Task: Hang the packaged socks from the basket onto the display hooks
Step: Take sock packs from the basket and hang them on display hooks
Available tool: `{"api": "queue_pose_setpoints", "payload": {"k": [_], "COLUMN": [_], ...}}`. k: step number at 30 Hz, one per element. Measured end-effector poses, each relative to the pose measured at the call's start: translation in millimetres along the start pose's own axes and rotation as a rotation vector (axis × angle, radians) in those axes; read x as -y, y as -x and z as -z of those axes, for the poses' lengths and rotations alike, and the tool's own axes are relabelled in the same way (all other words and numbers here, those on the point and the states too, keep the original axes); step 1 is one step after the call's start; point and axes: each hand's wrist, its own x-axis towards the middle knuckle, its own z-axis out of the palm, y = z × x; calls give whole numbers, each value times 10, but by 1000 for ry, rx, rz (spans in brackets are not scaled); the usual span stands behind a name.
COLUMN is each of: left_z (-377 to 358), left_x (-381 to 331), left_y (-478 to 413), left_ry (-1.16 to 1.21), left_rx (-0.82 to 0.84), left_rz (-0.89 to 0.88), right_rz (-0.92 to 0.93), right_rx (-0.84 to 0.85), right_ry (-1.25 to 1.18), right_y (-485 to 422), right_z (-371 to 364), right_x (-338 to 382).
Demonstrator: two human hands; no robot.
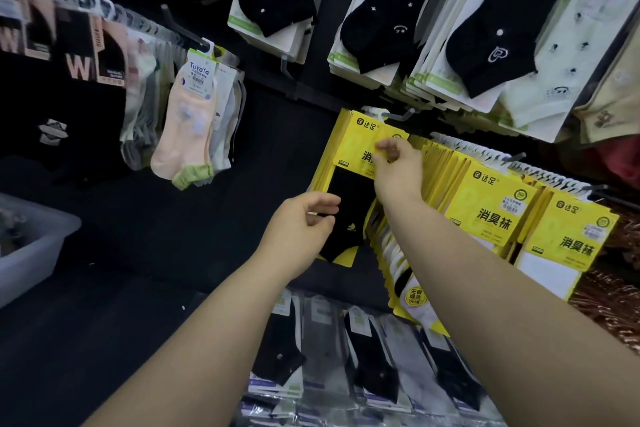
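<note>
Right grip [398, 166] pinches yellow sock pack [353, 146] at top, arm stretched forward; left grip [304, 222] below pinches its left edge.

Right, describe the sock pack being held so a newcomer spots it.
Look at the row of yellow card sock packs under the black ankle socks. Take the leftmost stack's front pack. It alone shows a black sock; neighbours show white.
</note>
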Motion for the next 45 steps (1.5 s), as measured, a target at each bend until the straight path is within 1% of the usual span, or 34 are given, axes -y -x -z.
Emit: {"api": "queue_pose_setpoints", "payload": {"k": [6,8,12,15,19,23,26,31,33,36,37,39,40,41,42,44,45], "left_z": [78,109,157,221,361,595,757,736,700,706,716,734,734,726,716,696,691], "left_x": [7,-37,-187,-277,-254,-25,273,750,913,1090,1135,1216,1251,1282,1315,1370,1390], "left_y": [35,69,242,474,974,1686,2161,2601,2650,2632,2619,2600,2596,2596,2598,2601,2601], "left_ry": [-45,-51,-85,-223,-443,-501,-531,-492,-499,-522,-527,-519,-514,-515,-516,-509,-505], "left_rx": [19,27,84,208,386,453,433,299,335,419,432,440,446,460,480,521,536], "left_rz": [10,14,42,127,297,438,556,650,672,696,712,752,766,779,790,813,828], "right_rz": [-88,-104,-203,-250,-332,-451,-514,-496,-463,-404,-385,-368,-405,-469,-576,-836,-929], "right_rx": [252,333,506,652,895,1102,1197,1246,1214,1098,1101,1186,1220,1235,1232,1149,1082], "right_ry": [-13,-39,-133,-117,-154,-133,-128,-32,43,141,182,315,350,328,252,90,57], "right_y": [36,174,623,1035,1676,2378,2923,3707,3960,4217,4284,4430,4531,4642,4773,5005,5084], "right_z": [77,155,344,482,618,624,537,202,48,-141,-200,-307,-350,-386,-425,-506,-559], "right_x": [97,124,116,32,-174,-478,-717,-1113,-1270,-1495,-1577,-1741,-1827,-1902,-1973,-2039,-2053]}}
